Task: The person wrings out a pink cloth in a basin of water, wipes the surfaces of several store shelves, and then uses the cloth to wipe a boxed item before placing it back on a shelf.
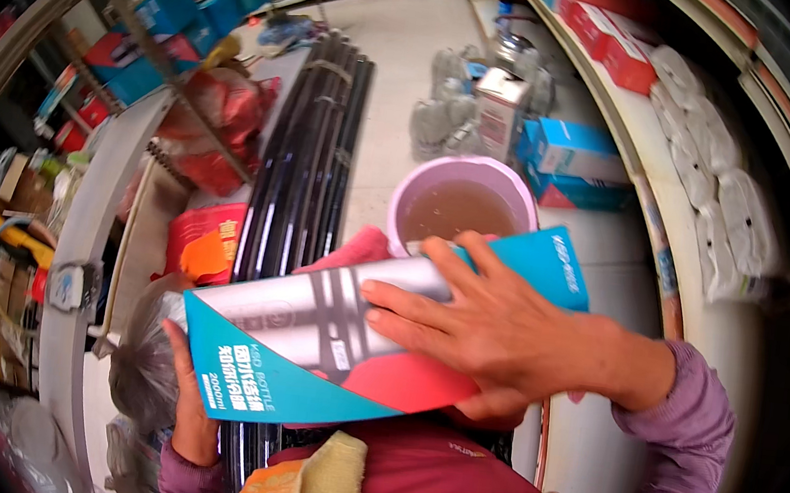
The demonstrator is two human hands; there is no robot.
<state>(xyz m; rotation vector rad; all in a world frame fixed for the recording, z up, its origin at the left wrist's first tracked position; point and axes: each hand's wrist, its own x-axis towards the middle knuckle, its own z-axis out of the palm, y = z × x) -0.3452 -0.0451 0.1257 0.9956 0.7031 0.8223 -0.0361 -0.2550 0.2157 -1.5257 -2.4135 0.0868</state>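
Note:
A long teal, white and red cardboard box point(308, 324) with a silver bottle pictured on it lies tilted in front of my chest. Its left end is held by my left hand point(191, 397), whose thumb side shows at the edge while the other fingers are hidden behind the box. Across the box's right half rests my right hand point(483, 330), palm down, fingers stretched and spread on the printed face, with the thumb by the near edge. Part of a pink cloth point(360, 250) shows beyond the box's far edge.
Beyond the box stands a pink bucket point(411, 190) of murky water. Long dark tubes point(303, 153) lie bundled to its left. Blue boxes point(576, 150) and clear bottles point(444, 116) stand on the floor. Shelving with white plastic-wrapped packs point(744, 223) runs along the right.

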